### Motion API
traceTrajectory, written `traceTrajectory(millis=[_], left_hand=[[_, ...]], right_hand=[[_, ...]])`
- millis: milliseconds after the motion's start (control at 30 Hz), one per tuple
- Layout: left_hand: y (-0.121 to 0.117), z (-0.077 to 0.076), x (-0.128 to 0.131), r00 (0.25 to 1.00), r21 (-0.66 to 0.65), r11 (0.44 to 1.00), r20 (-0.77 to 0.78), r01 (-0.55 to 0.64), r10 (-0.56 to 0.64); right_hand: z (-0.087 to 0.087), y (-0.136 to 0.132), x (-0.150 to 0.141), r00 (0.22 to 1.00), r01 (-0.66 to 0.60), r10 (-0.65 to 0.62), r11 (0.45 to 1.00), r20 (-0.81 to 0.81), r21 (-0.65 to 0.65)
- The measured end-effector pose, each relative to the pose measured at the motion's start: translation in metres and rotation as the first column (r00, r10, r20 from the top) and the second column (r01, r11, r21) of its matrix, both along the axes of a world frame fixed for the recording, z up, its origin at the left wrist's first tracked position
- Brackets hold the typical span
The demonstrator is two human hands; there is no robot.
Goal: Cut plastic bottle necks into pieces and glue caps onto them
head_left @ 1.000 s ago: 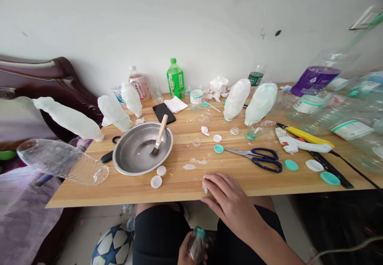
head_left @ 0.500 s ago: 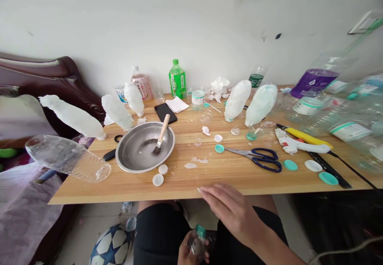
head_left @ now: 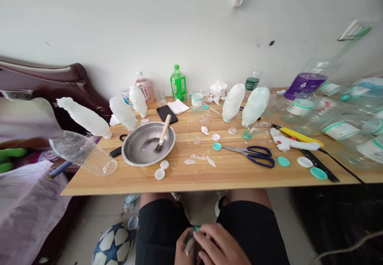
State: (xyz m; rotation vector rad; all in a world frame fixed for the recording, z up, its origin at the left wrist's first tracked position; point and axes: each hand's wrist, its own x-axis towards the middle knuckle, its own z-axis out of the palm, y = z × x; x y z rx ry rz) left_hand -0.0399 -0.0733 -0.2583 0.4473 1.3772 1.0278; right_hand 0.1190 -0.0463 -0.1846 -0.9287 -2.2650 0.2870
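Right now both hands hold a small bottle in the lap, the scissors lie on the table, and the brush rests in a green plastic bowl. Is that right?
Not quite. In the head view the brush rests in a silver metal bowl, not a green plastic one. The rest stands: the left hand and right hand hold a small bottle in the lap, and the scissors lie on the table.

White wall (head_left: 149,26) behind a wooden table (head_left: 227,173); dark carved furniture (head_left: 60,81), perhaps a headboard, at left.
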Motion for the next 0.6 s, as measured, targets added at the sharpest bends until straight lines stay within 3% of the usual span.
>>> traceTrajectory(millis=[67, 133, 200, 267, 300, 367, 433, 533, 600], left_hand=[[-0.010, 0.010, -0.006, 0.995, 0.039, 0.998, -0.086, 0.047, -0.044], [-0.019, 0.024, -0.009, 0.975, 0.070, 0.979, -0.133, 0.190, -0.180], [-0.027, 0.038, -0.011, 0.939, 0.078, 0.940, -0.126, 0.331, -0.320], [-0.032, 0.049, -0.011, 0.915, 0.079, 0.915, -0.115, 0.396, -0.386], [-0.035, 0.053, -0.011, 0.912, 0.076, 0.911, -0.108, 0.405, -0.397], [-0.040, 0.058, -0.012, 0.916, 0.044, 0.917, -0.085, 0.396, -0.392], [-0.047, 0.058, -0.013, 0.933, -0.027, 0.936, -0.075, 0.350, -0.351], [-0.058, 0.057, -0.017, 0.948, -0.113, 0.949, -0.089, 0.295, -0.305], [-0.064, 0.057, -0.019, 0.947, -0.107, 0.948, -0.089, 0.299, -0.308]], right_hand=[[-0.039, -0.027, -0.004, 0.994, 0.110, -0.107, 0.978, 0.026, -0.178], [-0.064, -0.044, -0.003, 0.990, 0.140, -0.122, 0.906, 0.071, -0.400], [-0.069, -0.054, 0.001, 0.995, 0.088, -0.040, 0.787, 0.091, -0.610], [-0.058, -0.061, 0.006, 0.996, 0.026, 0.043, 0.682, 0.076, -0.731], [-0.049, -0.064, 0.008, 0.996, 0.002, 0.065, 0.661, 0.061, -0.750], [-0.032, -0.073, 0.012, 0.996, -0.041, 0.089, 0.683, 0.027, -0.730], [-0.019, -0.082, 0.016, 0.990, -0.113, 0.142, 0.742, -0.010, -0.661], [-0.011, -0.094, 0.021, 0.976, -0.203, 0.210, 0.810, -0.051, -0.551], [-0.011, -0.097, 0.023, 0.977, -0.211, 0.188, 0.814, -0.099, -0.541]])
